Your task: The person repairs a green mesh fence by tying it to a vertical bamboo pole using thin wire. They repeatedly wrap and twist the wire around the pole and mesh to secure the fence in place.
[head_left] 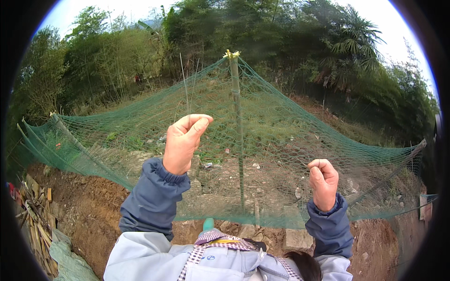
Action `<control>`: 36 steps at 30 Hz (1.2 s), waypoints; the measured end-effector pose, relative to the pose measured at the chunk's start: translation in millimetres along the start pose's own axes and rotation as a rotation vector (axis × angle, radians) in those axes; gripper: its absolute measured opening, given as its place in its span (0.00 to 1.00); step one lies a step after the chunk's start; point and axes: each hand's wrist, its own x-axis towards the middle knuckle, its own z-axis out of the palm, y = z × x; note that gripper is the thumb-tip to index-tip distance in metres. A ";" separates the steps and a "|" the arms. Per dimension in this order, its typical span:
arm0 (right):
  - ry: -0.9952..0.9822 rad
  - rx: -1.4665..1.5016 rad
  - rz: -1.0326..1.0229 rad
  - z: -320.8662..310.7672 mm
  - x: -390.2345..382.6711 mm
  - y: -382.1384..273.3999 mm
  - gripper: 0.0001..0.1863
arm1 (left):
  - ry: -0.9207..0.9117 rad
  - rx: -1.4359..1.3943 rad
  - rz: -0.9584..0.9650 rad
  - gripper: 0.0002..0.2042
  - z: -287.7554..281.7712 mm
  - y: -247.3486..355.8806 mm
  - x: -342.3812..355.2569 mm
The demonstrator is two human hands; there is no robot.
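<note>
My left hand (183, 143) is raised left of center, thumb and forefinger pinched on several thin wires (186, 89) that stick upright. My right hand (323, 185) is lower, to the right, its fingers closed on a thin strand, probably wire, that is hard to make out. Both hands are in front of a green mesh net (286, 122). The net hangs from a bamboo post (235, 79) with a split, pale top, just right of and behind my left hand. Whether my fingers touch the net I cannot tell.
Leaning posts (75, 138) carry the net on the left and another (417, 147) on the right. At lower left lie wood sticks (37, 220) and pale green sheeting (68, 257). Below are bare soil (93, 210) and a stone block (297, 239); bamboo and palm trees (351, 51) stand behind.
</note>
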 end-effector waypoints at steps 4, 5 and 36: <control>-0.013 -0.035 -0.140 26.9 91.2 -39.3 0.08 | -0.154 0.333 0.239 0.10 -14.1 39.4 113.3; -0.027 -0.021 -0.152 37.1 115.4 -45.3 0.10 | -0.190 0.393 0.344 0.10 -16.5 44.2 141.7; -0.369 -0.346 -0.143 110.7 242.9 -49.5 0.08 | -0.470 0.301 0.053 0.06 -12.9 75.0 171.4</control>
